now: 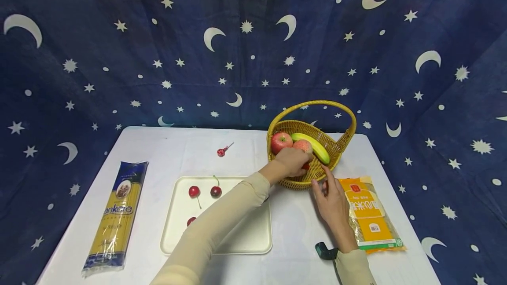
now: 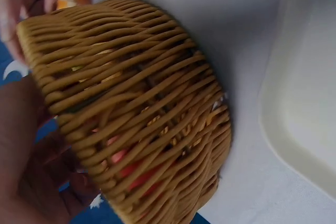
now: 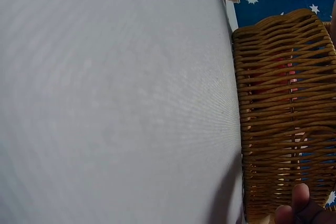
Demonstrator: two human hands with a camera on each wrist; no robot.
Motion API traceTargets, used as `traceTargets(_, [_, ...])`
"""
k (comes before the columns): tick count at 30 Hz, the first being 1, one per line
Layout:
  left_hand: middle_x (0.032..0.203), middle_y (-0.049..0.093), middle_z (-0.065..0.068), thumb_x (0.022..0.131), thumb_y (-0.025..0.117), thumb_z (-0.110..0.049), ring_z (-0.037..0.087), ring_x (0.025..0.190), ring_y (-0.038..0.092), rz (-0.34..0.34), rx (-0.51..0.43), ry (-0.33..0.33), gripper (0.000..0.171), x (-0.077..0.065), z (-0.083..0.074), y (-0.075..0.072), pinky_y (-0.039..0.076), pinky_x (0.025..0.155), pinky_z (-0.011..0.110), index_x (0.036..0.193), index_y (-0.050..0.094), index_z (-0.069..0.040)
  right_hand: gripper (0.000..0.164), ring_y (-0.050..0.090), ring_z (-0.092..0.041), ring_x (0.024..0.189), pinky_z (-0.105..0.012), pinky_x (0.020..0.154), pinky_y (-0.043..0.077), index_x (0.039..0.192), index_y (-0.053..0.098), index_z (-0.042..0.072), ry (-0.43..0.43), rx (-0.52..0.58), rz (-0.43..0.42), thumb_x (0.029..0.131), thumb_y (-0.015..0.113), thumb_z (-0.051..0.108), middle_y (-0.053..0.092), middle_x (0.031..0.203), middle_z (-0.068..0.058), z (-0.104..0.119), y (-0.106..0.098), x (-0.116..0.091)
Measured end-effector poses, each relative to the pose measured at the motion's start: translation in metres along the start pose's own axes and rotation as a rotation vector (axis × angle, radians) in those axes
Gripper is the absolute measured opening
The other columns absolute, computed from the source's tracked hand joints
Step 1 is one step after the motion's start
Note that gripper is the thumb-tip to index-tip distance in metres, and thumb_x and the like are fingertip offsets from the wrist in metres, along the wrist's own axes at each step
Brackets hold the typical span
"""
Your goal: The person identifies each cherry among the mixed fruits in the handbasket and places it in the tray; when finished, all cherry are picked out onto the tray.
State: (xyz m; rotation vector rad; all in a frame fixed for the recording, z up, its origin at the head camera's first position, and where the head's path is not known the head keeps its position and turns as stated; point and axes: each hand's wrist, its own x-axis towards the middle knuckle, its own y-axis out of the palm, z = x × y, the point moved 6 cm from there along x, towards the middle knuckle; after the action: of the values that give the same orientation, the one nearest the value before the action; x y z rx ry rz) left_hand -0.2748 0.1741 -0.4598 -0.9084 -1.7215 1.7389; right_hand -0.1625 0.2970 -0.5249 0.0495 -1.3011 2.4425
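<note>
**Left hand on a peach inside the wicker basket**

While our left hand [image 1: 291, 161] reaches over the near rim of the wicker basket [image 1: 301, 182], its fingers curl around a reddish peach [image 1: 303, 146] that sits inside, between a red apple [image 1: 281, 141] and a yellow-green banana [image 1: 313, 146]. From the head view the peach is half covered by our knuckles, so we see only its upper part. The left wrist view shows the woven wall of the basket close up, with red fruit showing through the gaps and our palm beside it.

Our right hand [image 1: 332, 199] rests at the basket's near right side, fingers fairly straight and spread a little, their tips touching the weave; it grips nothing. The right wrist view shows a fingertip [image 3: 300, 198] against the bottom of the basket wall.

Outward from there, the basket stands toward the far right of the white table [image 1: 158, 148]. Just right of our right hand lies an orange packet of noodles [image 1: 370, 214]. Near the table's front, under our left forearm, a cream tray [image 1: 253, 232] holds three cherries: one [image 1: 194, 191] and another [image 1: 215, 191] side by side, and a third [image 1: 191, 221] partly hidden by our sleeve. Beyond the tray a small red lollipop [image 1: 222, 151] lies alone. Well apart at the far left lies a long blue and yellow pack of spaghetti [image 1: 115, 217].
</note>
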Motion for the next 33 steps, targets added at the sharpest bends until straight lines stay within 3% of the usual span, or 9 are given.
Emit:
traceTargets(6, [0.118,0.074,-0.007,0.101,0.072,-0.041,0.011,0.090,0.071,-0.124,-0.105,-0.014,0.035,-0.018,0.009,-0.028,0.060,0.074,0.031,0.132,0.066,-0.027,0.061,0.046,-0.023,0.084,-0.036,0.072,0.031,0.161,0.043,0.023,-0.016,0.006,-0.011,0.107,0.059,0.047,0.052,0.096,-0.006,0.000,0.001,-0.001])
traceTargets(13, [0.111,0.075,-0.006,0.100,0.073,-0.039,0.009,0.078,0.065,-0.393,-0.195,-0.013,0.035,-0.052,0.015,-0.072,0.052,0.067,0.024,0.131,0.069,-0.024,0.059,0.046,-0.022,0.082,-0.034,0.069,0.031,0.160,0.046,0.024,-0.023,-0.005,-0.036,0.107,0.061,0.045,0.053,0.094,-0.005,-0.001,-0.001,0.000])
traceTargets(17, [0.111,0.075,-0.006,0.099,0.073,-0.038,0.009,0.078,0.064,-0.493,-0.257,-0.008,0.036,-0.072,0.013,-0.090,0.051,0.065,0.024,0.131,0.069,-0.024,0.059,0.046,-0.024,0.083,-0.036,0.071,0.032,0.160,0.045,0.022,-0.022,0.009,-0.037,0.107,0.061,0.044,0.053,0.095,-0.006,0.000,-0.001,0.000])
traceTargets(22, [0.110,0.075,-0.006,0.099,0.073,-0.038,0.009,0.079,0.064,-0.539,-0.305,-0.018,0.037,-0.092,0.010,-0.101,0.051,0.064,0.023,0.133,0.069,-0.024,0.059,0.046,-0.024,0.084,-0.036,0.071,0.031,0.160,0.045,0.021,-0.023,0.013,-0.033,0.108,0.060,0.044,0.052,0.094,-0.007,-0.001,0.000,-0.001])
traceTargets(28, [0.115,0.075,-0.009,0.100,0.073,-0.041,0.009,0.087,0.066,-0.530,-0.344,-0.066,0.033,-0.113,0.010,-0.102,0.054,0.062,0.029,0.130,0.069,-0.028,0.059,0.046,-0.023,0.081,-0.035,0.070,0.031,0.159,0.046,0.020,-0.030,0.006,-0.043,0.107,0.061,0.044,0.053,0.093,-0.006,0.000,0.000,-0.001])
traceTargets(33, [0.118,0.075,-0.007,0.101,0.072,-0.042,0.014,0.082,0.069,-0.541,-0.351,-0.080,0.034,-0.127,0.012,-0.102,0.057,0.063,0.033,0.131,0.069,-0.028,0.059,0.046,-0.024,0.083,-0.036,0.070,0.032,0.159,0.046,0.020,-0.030,0.013,-0.043,0.107,0.061,0.044,0.054,0.094,-0.007,0.001,0.000,0.000])
